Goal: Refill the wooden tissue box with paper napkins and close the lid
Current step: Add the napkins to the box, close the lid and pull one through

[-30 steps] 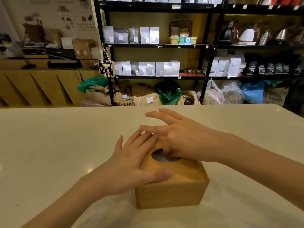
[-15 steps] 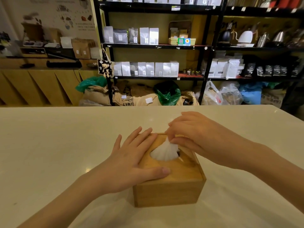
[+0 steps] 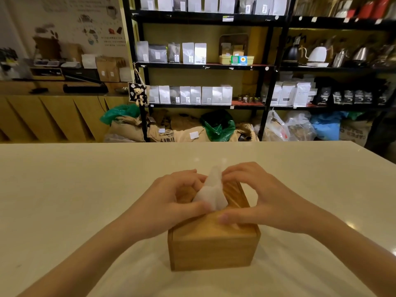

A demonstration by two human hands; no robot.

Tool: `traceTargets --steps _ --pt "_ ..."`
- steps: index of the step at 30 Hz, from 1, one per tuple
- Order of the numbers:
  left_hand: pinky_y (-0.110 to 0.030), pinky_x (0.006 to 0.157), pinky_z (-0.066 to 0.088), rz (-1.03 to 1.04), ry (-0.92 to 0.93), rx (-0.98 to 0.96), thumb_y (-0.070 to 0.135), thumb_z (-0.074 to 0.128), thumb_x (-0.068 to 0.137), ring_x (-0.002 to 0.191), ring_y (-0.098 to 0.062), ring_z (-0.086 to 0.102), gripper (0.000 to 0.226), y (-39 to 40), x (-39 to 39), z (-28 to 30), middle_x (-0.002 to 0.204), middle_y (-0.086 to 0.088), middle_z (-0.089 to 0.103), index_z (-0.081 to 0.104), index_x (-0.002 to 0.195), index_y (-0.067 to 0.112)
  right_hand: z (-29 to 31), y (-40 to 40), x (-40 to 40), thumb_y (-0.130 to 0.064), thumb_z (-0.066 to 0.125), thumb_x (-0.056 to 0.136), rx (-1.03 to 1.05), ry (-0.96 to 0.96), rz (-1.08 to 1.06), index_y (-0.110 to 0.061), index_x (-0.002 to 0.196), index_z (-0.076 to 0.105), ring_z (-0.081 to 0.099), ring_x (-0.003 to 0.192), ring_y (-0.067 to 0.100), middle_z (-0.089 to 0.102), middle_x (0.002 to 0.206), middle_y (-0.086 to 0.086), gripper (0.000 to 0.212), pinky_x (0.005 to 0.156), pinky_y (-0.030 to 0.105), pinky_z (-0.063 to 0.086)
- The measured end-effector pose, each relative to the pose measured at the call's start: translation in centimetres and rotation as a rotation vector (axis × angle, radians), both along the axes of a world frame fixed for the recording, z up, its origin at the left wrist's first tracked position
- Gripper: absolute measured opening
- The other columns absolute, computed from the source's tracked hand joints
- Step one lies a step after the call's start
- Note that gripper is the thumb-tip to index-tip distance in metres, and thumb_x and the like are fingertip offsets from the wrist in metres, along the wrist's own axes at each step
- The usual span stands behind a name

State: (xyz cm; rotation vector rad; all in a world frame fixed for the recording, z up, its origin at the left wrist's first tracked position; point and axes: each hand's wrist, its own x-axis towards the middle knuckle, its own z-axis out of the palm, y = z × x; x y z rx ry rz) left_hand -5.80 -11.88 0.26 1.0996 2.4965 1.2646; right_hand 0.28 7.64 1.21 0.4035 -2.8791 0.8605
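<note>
Head view: two hands, left hand (image 3: pixel 171 202) and right hand (image 3: pixel 261 202), pinch one napkin (image 3: pixel 211 192) atop one wooden box (image 3: pixel 214 247).

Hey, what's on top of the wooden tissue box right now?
A white napkin sticks up from the wooden tissue box lid, pinched by the left hand and right hand. The opening and any napkins inside are covered.
</note>
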Motion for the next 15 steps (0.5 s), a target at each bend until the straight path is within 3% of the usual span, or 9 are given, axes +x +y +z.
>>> traceTargets --steps 1,3,5,7,9,12,15 --pt "0.005 0.078 0.035 -0.005 0.002 0.026 0.04 0.069 0.069 0.098 0.017 0.048 0.02 0.1 0.0 0.1 0.091 0.029 0.062 0.066 0.078 0.023 -0.2 -0.3 0.0 -0.056 0.066 0.063 -0.028 -0.008 0.004 -0.042 0.109 0.05 0.036 0.112 -0.007 0.044 0.115 -0.025 0.051 0.09 0.007 0.032" --pt "-0.011 0.075 0.045 -0.035 0.025 0.059 0.045 0.066 0.066 0.087 0.002 0.057 0.026 0.2 -0.2 0.3 0.087 0.015 0.066 0.06 0.078 0.023 -0.6 -0.8 -0.3 -0.054 0.069 0.066 -0.153 -0.055 -0.002 -0.038 0.102 0.057 0.04 0.107 -0.008 0.05 0.108 -0.025 0.041 0.085 0.004 0.036" --pt "-0.027 0.075 0.048 -0.029 0.015 0.068 0.03 0.066 0.076 0.076 0.0 0.056 0.017 0.1 -0.2 0.7 0.081 0.016 0.063 0.051 0.069 0.026 -0.8 -1.0 -0.6 -0.054 0.072 0.064 -0.284 -0.068 0.002 -0.025 0.098 0.064 0.051 0.095 -0.002 0.062 0.098 -0.016 0.045 0.081 0.013 0.044" --pt "-0.033 0.07 0.051 -0.009 0.025 0.099 0.02 0.063 0.081 0.07 -0.003 0.055 0.028 0.0 -0.2 1.2 0.076 0.014 0.061 0.045 0.063 0.03 -0.7 -0.9 -0.7 -0.033 0.074 0.071 -0.43 -0.061 0.009 -0.022 0.089 0.066 0.057 0.082 -0.003 0.066 0.083 -0.02 0.022 0.072 0.011 0.047" --pt "-0.03 0.062 0.054 -0.021 -0.021 0.144 0.023 0.069 0.075 0.073 -0.01 0.06 0.025 -0.1 -0.1 1.6 0.084 0.01 0.062 0.047 0.076 0.033 -0.7 -0.7 -0.7 -0.016 0.073 0.075 -0.49 -0.041 0.021 -0.023 0.082 0.064 0.059 0.08 -0.004 0.064 0.076 -0.023 0.013 0.069 0.007 0.046" --pt "-0.016 0.066 0.054 -0.059 -0.095 -0.018 0.039 0.076 0.06 0.086 -0.002 0.06 0.057 -0.1 -0.6 1.7 0.103 0.016 0.054 0.041 0.104 0.049 -0.7 -0.6 -0.6 -0.013 0.073 0.073 -0.544 -0.031 0.004 -0.027 0.085 0.06 0.063 0.078 0.001 0.069 0.075 -0.018 0.022 0.068 0.012 0.051" --pt "-0.026 0.077 0.055 -0.101 -0.033 -0.213 0.047 0.076 0.062 0.09 -0.003 0.057 0.046 0.6 -1.3 1.6 0.1 0.014 0.061 0.056 0.103 0.042 -0.3 -0.1 -0.8 -0.01 0.075 0.071 -0.538 0.007 -0.032 -0.03 0.094 0.062 0.064 0.084 0.013 0.07 0.088 -0.001 0.032 0.076 0.025 0.055"
